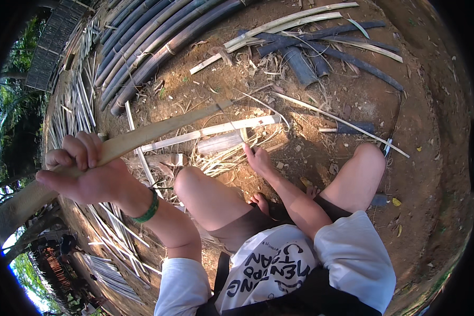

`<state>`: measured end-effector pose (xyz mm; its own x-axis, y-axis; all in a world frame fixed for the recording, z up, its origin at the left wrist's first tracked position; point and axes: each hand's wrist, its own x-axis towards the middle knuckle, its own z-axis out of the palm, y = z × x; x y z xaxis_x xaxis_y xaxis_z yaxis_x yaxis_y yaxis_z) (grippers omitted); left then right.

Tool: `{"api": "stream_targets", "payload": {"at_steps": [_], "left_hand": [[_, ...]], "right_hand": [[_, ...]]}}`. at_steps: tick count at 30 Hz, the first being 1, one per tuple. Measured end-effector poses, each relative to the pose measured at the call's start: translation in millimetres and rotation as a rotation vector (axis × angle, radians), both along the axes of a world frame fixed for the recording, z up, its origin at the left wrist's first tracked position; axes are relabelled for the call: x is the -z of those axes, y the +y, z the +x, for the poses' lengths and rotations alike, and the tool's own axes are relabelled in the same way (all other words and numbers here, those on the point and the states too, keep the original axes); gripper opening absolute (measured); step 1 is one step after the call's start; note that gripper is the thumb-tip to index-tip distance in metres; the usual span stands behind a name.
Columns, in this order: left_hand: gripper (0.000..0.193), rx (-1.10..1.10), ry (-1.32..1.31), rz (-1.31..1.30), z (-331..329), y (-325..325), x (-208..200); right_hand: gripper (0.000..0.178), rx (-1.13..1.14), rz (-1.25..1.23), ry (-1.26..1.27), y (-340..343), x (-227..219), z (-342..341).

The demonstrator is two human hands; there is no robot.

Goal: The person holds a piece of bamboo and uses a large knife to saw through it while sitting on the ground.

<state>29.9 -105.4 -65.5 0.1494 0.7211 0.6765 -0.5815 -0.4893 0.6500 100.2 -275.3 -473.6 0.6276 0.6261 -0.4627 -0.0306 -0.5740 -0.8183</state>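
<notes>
My left hand [81, 166] is raised at the left with its fingers wrapped round a long, pale split bamboo strip [158, 129]. The strip slants from the lower left up to the middle of the view. My right hand [259, 161] is closed, low between my knees, beside thin curled bamboo slivers; what it grips is too hard to make out. Just beyond it, a lighter bamboo strip [210, 130] lies across a short round piece of bamboo [219, 142]. Loose shavings [224, 164] are heaped by my left knee.
Long dark bamboo poles [160, 55] are stacked at the upper left. Dark split lengths [332, 47] and a cut bamboo tube [298, 67] lie at the far right. A thin stick [342, 121] crosses the dirt, and many pale strips [113, 276] are spread at the left.
</notes>
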Motion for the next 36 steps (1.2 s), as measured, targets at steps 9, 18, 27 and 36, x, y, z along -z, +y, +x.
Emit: {"api": "stream_targets", "payload": {"at_steps": [9, 18, 27, 36], "left_hand": [[0.051, -0.011, -0.005, -0.009, -4, -2, 1], [0.056, 0.022, -0.031, -0.009, -9, 6, 3], [0.065, -0.265, -0.074, -0.047, 16, 8, -3], [0.046, -0.370, -0.015, 0.061, 38, 0, -4]], "right_hand": [[0.074, -0.008, 0.103, -0.226, -16, 8, -4], [0.077, -0.019, -0.138, -0.273, -24, 28, 3], [0.074, 0.060, -0.072, 0.060, -10, -15, 3], [0.062, 0.018, 0.524, -0.043, 19, -178, -32]]}}
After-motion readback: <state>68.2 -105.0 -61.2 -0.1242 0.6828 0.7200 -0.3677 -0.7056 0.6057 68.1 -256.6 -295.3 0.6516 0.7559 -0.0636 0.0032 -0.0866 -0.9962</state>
